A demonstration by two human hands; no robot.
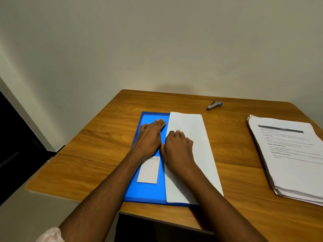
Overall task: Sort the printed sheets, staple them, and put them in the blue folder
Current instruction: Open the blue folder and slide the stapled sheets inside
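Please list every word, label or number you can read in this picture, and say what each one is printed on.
"TASK DESCRIPTION" on the top sheet of the printed stack.
"REQUIRED PROPS" on the same sheet, lower down.
Its dark title bar and body lines: too small to read.
White lined label on the blue folder: header partly hidden by the left hand, unreadable.

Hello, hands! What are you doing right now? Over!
Left hand flat on blue folder. Right hand curled on white sheet lying over folder. Stapler and paper stack untouched.
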